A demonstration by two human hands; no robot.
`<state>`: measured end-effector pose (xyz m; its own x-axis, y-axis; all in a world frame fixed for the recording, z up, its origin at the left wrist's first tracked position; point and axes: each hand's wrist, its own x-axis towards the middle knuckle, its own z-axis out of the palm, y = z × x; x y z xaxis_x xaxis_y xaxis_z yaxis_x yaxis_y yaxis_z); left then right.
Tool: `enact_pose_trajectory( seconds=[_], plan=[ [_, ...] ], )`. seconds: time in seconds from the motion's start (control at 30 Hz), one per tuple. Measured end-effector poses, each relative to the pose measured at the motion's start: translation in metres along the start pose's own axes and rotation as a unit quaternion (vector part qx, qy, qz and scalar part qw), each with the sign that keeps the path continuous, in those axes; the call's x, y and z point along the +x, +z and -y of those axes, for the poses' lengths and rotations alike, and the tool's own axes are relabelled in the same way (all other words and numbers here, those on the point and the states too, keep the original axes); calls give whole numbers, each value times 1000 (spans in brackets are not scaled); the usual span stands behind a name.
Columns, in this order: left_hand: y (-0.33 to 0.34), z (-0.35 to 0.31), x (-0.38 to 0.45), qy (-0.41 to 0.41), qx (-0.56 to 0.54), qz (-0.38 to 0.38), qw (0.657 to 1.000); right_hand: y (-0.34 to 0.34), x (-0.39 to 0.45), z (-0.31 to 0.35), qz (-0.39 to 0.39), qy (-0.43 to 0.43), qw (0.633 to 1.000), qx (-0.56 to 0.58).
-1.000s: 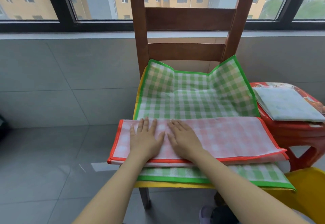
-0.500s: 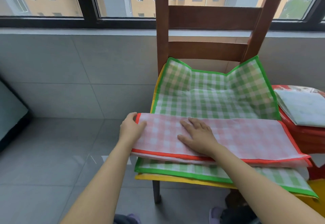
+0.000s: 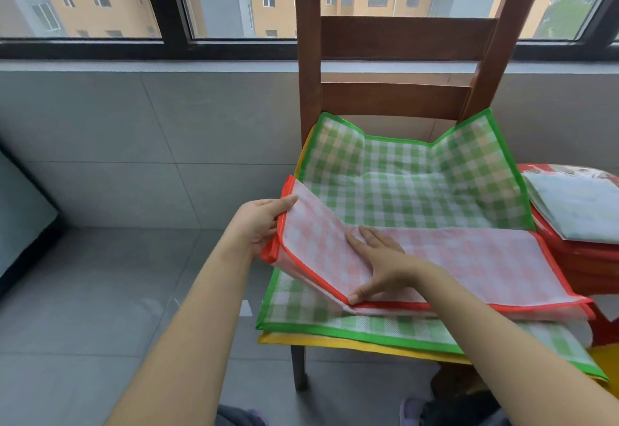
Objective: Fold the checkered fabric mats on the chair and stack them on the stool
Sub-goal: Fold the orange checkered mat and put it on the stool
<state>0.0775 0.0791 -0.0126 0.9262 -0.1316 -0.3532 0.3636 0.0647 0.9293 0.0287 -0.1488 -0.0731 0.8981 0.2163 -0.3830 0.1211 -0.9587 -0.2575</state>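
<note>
A pink checkered mat with a red border [image 3: 475, 265] lies folded into a long strip across the front of the wooden chair [image 3: 395, 44]. My left hand [image 3: 259, 224] grips the strip's left end and holds it lifted off the seat. With flat fingers, my right hand [image 3: 378, 261] presses the strip down near its middle. Under it a green checkered mat [image 3: 418, 188] lies spread over the seat, with a yellow mat edge [image 3: 335, 343] showing below. The red stool [image 3: 589, 265] stands at the right and carries a folded pale blue mat [image 3: 576, 204].
A grey tiled wall and window sill stand behind the chair. Grey floor tiles stretch to the left. A yellow object [image 3: 606, 358] shows at the lower right edge. A dark object [image 3: 20, 211] sits at the far left.
My left hand moved from lying flat on the pink strip to its left end, took hold of it and lifted it up. The right hand stayed pressing the middle.
</note>
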Motion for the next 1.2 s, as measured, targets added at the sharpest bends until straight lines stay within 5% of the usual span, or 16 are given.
enact_pose_trajectory(
  seconds=[0.1,0.23,0.47,0.6,0.7,0.8,0.9,1.03,1.2],
  plan=[
    [16,-5,0,17,-35,17,999,-1,-15,3,-78,14,997,-11],
    [42,-8,1,38,-71,48,996,-20,-47,-21,-185,123,942,252],
    [125,5,-5,79,-62,89,991,-22,-85,-79,-141,198,813,530],
    [171,31,-5,68,-36,108,991,-17,-90,-80,-161,181,784,571],
    [194,59,-1,64,39,98,992,-15,-92,-78,-153,176,795,560],
    [202,77,6,56,122,82,988,-5,-95,-75,-121,158,860,469],
    [200,82,12,64,196,91,974,6,-94,-74,-137,163,886,412],
    [185,91,30,261,391,47,881,5,-93,-65,-153,149,919,332],
    [180,102,46,312,494,28,811,8,-93,-56,-148,143,945,254]
  ],
)
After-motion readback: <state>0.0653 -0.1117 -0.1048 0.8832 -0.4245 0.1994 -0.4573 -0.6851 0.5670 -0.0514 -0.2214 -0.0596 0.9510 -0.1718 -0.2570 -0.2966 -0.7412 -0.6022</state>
